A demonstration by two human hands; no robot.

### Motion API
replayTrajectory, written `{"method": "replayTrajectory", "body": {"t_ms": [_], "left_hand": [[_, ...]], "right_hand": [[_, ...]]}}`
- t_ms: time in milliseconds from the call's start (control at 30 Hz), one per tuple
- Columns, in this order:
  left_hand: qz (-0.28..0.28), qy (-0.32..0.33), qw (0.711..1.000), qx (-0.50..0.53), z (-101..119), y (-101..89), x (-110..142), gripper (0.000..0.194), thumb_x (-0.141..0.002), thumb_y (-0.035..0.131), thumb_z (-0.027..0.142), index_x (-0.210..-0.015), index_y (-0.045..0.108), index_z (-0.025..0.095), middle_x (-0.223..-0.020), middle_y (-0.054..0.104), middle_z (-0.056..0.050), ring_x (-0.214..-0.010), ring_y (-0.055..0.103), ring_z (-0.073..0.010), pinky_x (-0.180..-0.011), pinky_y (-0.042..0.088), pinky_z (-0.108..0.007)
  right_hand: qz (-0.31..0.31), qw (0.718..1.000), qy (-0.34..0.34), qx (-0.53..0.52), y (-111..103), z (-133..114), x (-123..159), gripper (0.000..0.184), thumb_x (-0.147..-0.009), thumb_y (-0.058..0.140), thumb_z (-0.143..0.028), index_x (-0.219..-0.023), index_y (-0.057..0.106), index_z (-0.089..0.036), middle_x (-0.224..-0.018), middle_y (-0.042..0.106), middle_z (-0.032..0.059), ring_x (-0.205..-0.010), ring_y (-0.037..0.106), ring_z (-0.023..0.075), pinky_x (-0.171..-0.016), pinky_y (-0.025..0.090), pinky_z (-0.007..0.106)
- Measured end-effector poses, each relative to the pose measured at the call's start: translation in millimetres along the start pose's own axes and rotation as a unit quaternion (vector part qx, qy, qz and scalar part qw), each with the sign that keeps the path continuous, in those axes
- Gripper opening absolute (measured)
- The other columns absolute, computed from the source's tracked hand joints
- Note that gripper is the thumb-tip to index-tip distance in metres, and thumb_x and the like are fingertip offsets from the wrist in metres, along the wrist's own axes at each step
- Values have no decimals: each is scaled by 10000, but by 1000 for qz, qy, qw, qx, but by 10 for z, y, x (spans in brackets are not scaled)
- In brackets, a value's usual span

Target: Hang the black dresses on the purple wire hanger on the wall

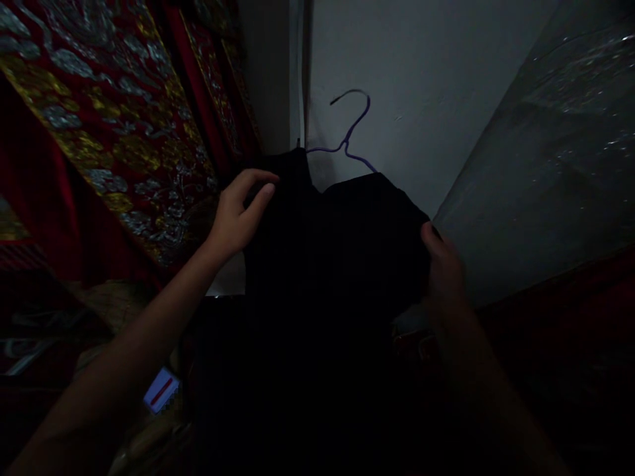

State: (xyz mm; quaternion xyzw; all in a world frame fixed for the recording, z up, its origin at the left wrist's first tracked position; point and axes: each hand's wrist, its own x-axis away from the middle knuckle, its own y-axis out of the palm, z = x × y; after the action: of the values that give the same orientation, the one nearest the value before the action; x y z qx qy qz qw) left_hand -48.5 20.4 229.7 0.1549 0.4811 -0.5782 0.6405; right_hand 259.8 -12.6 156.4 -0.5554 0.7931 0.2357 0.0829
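We hold a black garment [337, 244] on a purple hanger [350, 135], frame centre. Left hand [238, 215] pinches one shoulder, right hand [444, 268] grips the other. Soft, light, floppy; best held at the shoulders.

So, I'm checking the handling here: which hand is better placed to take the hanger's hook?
Probably the left hand: it rests on the black garment's shoulder, nearer the purple hanger.

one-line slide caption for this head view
Left hand and right hand grip the shoulders of a black garment on a purple wire hanger.
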Motion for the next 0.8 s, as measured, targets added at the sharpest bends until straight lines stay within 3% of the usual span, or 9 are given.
{"method": "replayTrajectory", "body": {"t_ms": [100,200,267,367,467,567,633,733,800], "left_hand": [[-74,-161,962,208,166,27,180,484,-932,514,581,-1124,649,157,-1042,694,-117,-950,675,-231,-882,545,-399],[-124,-329,872,340,342,-2,394,402,-926,550,515,-1049,645,144,-878,672,-96,-725,648,-175,-723,564,-346],[-179,-419,817,352,426,-94,552,305,-882,637,420,-1041,631,160,-747,611,-25,-506,496,-90,-535,493,-251],[-324,-467,785,247,471,-319,736,351,-830,705,411,-1092,636,188,-661,556,35,-407,319,-41,-383,287,-165],[-386,-400,825,106,424,-527,760,360,-805,719,471,-1026,705,188,-671,603,12,-477,448,-75,-402,323,-163],[-297,-306,904,33,282,-610,626,330,-788,717,490,-894,730,178,-705,660,-18,-581,570,-128,-502,455,-206],[-211,-244,947,-4,151,-595,506,334,-792,713,486,-891,716,167,-719,673,-31,-618,608,-151,-563,504,-243],[-52,-115,989,-75,-21,-520,393,376,-824,695,450,-1068,670,165,-923,707,-71,-796,665,-194,-739,562,-321],[64,-10,987,-149,-83,-460,405,374,-857,669,401,-1156,633,179,-1090,683,-95,-974,651,-225,-880,540,-375]], "right_hand": [[-244,962,-55,110,26,-193,486,380,-815,737,-487,-1109,737,-246,-1086,747,50,-1051,692,258,-875,581,357],[-582,792,-50,179,163,-354,809,474,-770,802,-432,-1180,715,-211,-1112,740,71,-1011,698,244,-880,564,337],[-660,726,-57,184,253,-330,825,438,-826,758,-430,-1196,701,-202,-1149,727,76,-1052,686,226,-944,533,335],[-550,798,-122,215,325,-80,612,363,-932,632,-410,-1247,659,-230,-1240,679,85,-1173,629,222,-1047,470,381],[-373,868,-172,280,352,268,360,410,-911,640,-432,-1288,622,-271,-1289,630,96,-1244,563,254,-1083,430,432],[-426,861,-94,262,367,517,227,333,-915,585,-529,-969,712,-226,-943,688,62,-920,649,224,-817,535,361],[-466,861,-10,204,384,579,158,461,-925,524,-590,-728,655,-194,-662,596,3,-629,571,155,-578,469,273],[-381,916,32,118,464,514,-57,454,-847,633,-604,-683,641,-180,-596,564,-32,-536,494,107,-504,379,229],[-299,951,17,73,563,394,-296,382,-759,742,-564,-743,695,-186,-664,641,-25,-586,547,113,-556,424,234]]}}
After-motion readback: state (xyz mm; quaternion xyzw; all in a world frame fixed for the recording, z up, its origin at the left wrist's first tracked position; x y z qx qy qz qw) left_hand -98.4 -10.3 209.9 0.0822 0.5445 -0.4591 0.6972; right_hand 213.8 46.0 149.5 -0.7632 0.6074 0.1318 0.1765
